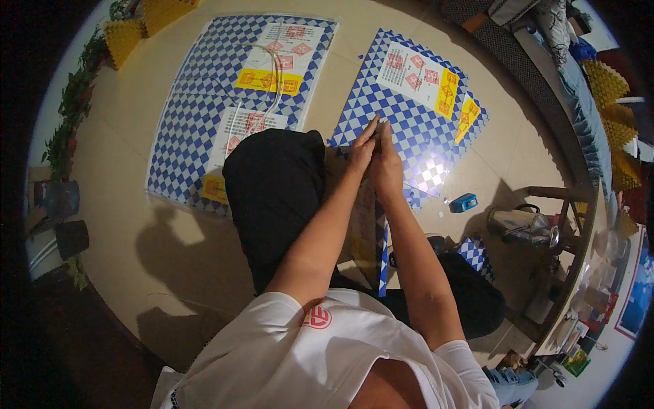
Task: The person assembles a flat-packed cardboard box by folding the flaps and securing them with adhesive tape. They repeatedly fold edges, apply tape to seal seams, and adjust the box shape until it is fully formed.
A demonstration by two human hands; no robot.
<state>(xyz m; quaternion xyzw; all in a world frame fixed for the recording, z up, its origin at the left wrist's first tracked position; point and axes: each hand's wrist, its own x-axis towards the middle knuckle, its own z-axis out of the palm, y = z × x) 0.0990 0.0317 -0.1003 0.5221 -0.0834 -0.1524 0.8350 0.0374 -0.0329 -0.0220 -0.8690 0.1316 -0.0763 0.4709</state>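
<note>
The person is sitting on the floor [136,123] with both arms reaching forward, the left hand [363,148] and right hand [387,167] pressing together at the near edge of a checkered sheet [415,129]. Both hands are pinching narrowly at something small between the fingertips; what it is cannot be told, as it is too small to see. That blue-and-white sheet is lying flat on the right, carrying a white label and yellow tags. A folded piece [383,259] of the same pattern is standing on edge between the forearms, near the body. On the left, a larger sheet [204,88] is lying flat with a thin cord [276,82] looping over it. The left knee [276,184], in black, is covering the gap between the two sheets. A small blue tool [464,202] is resting on the floor just right of the right sheet, and a kettle [518,223] is sitting farther right beside a stool. Plants [71,109] are lining the far left edge
</note>
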